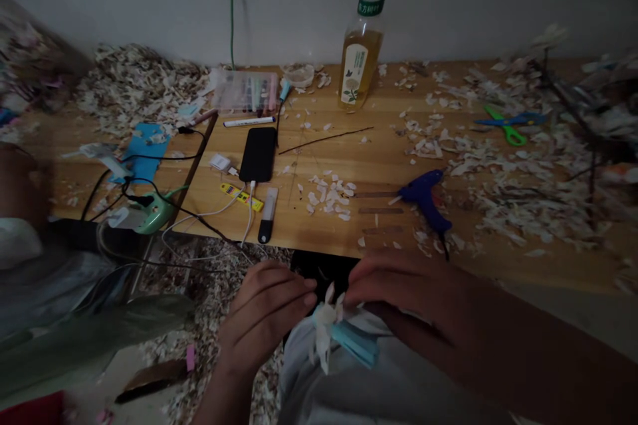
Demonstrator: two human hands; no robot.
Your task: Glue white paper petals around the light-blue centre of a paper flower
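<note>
A small flower-like cluster of pale petals (pixel 326 319) sits over my lap between my hands. A flat light blue piece (pixel 356 342), perhaps a clip, sticks out from under it to the right. My left hand (pixel 272 305) is closed at the cluster's left side, its fingertips pressed together by the petals. On the other side, my right hand (pixel 399 289) has its fingers closed, tips touching the upper right petals. What lies under those right fingertips is hidden. On the table in front are loose petals (pixel 329 194) and a blue glue gun (pixel 423 196).
A tea bottle (pixel 363 40) stands by the wall. A phone (pixel 258 154), a utility knife (pixel 268 216) and a marker (pixel 249 122) lie left of centre. Scissors (pixel 508 121) rest among petal heaps at right. Cables (pixel 199 218) hang over the table edge. Another person's arm (pixel 17 186) is at far left.
</note>
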